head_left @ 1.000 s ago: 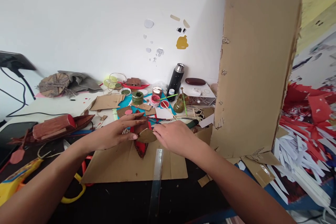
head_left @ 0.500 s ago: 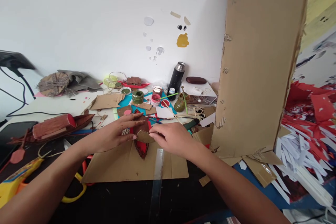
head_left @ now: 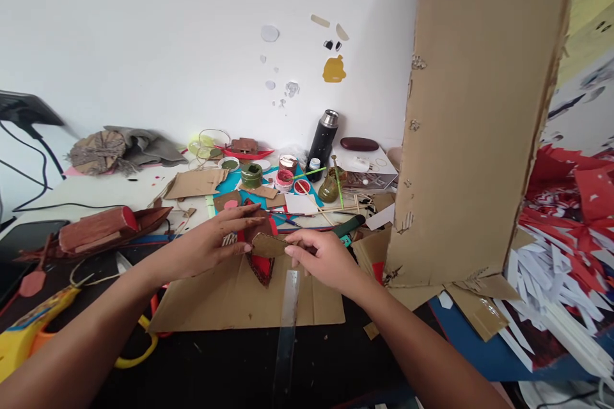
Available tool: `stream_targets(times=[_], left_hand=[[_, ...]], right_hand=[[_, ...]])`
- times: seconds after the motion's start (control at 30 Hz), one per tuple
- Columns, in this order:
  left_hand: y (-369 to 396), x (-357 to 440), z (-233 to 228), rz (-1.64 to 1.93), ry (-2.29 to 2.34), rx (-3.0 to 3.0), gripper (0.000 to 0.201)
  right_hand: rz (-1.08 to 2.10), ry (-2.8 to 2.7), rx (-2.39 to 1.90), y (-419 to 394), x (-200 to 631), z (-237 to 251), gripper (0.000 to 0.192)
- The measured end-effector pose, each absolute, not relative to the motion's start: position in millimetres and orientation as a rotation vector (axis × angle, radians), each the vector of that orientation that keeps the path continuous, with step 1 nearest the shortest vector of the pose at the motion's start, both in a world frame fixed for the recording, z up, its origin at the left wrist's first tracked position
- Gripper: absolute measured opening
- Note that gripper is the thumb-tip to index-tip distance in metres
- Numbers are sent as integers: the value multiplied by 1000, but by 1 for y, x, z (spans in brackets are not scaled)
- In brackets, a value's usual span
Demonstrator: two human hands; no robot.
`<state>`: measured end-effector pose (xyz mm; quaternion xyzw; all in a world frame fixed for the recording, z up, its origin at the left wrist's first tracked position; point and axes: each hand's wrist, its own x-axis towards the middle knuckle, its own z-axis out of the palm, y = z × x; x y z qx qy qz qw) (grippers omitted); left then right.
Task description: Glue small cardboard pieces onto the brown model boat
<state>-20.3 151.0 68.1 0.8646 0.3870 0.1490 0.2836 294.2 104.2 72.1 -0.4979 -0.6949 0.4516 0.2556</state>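
In the middle of the cluttered table, on a flat cardboard sheet [head_left: 249, 300], stood one small boat model [head_left: 260, 265] with a red inside and a dark, pointed hull end facing the camera. Two hands worked at it. The left hand [head_left: 211, 244] lay against the model's left side with its fingers stretched out and close together, touching the hull. The right hand [head_left: 322, 257] pinched one rounded brown cardboard piece [head_left: 269, 245] between thumb and fingertips, holding it across the top of the model, level or nearly so. The piece looked plain and unpainted, with a curved outline.

One clear ruler [head_left: 288, 313] lay on the sheet just in front of the model, running toward the camera. One larger brown boat model [head_left: 103, 230] sat well to the left, and one small red boat model [head_left: 245, 150] stood by the wall. One black flask [head_left: 322, 138] with a silver top stood upright at the back, near several small paint pots; how many could not be told exactly. One tall cardboard panel [head_left: 474, 115] stood upright on the right, and beyond it lay a heap of red and white paper strips [head_left: 561, 243]. One yellow glue gun [head_left: 29, 332] lay at the near left edge.
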Motion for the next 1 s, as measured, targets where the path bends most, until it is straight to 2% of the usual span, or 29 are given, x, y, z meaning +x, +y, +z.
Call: stream_targets(times=[0.17, 0.43, 0.73, 1.0], left_hand=[[150, -22, 70, 371, 1048, 2302, 73], [152, -27, 69, 303, 1000, 2318, 84], [153, -26, 74, 312, 984, 2297, 71], [152, -27, 73, 328, 1027, 2244, 82]], right_hand=[[1263, -1818, -1293, 107, 288, 67, 16], [1137, -1922, -1267, 111, 286, 66, 16], [1021, -2026, -1272, 113, 285, 70, 16], [1050, -2021, -1264, 112, 283, 68, 14]])
